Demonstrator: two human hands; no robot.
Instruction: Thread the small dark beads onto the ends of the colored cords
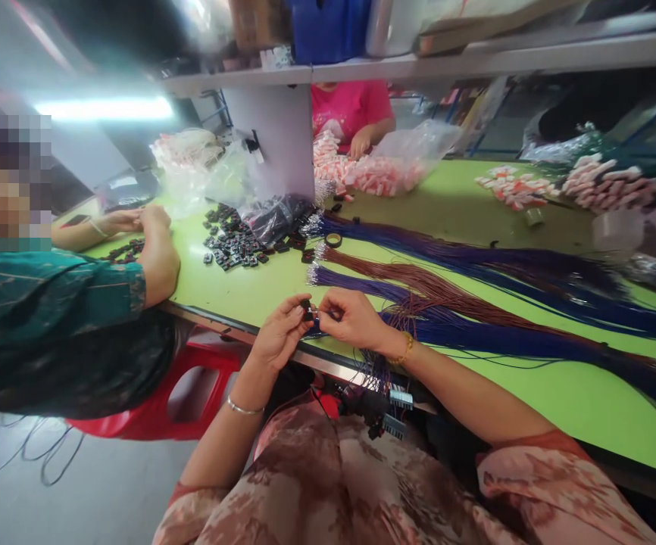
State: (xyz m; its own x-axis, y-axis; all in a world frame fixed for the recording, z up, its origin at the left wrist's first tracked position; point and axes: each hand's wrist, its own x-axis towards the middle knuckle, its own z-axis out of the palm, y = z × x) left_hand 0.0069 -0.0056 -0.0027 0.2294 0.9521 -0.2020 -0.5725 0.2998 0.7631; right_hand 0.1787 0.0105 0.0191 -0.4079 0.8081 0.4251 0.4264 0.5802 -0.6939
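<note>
At the front edge of the green table, my left hand [281,333] pinches a small black connector housing [307,307] between thumb and fingers. Close against it, my right hand [356,319] is closed on a thin wire whose pale tip [315,312] points at the housing. Below my right wrist, several dark wires [374,369] hang over the table edge towards my lap. Just beyond my hands lie a bundle of blue-purple wires [351,283] and a bundle of brown wires [385,269], their bright terminal ends on the left.
A heap of black housings [234,241] lies beyond my left hand, near a tape roll [333,240]. A co-worker in a green sleeve [106,284] sits left by a red stool [192,390]; another, in a pink shirt [356,106], works opposite. A shelf [476,62] crosses above the green table [192,284].
</note>
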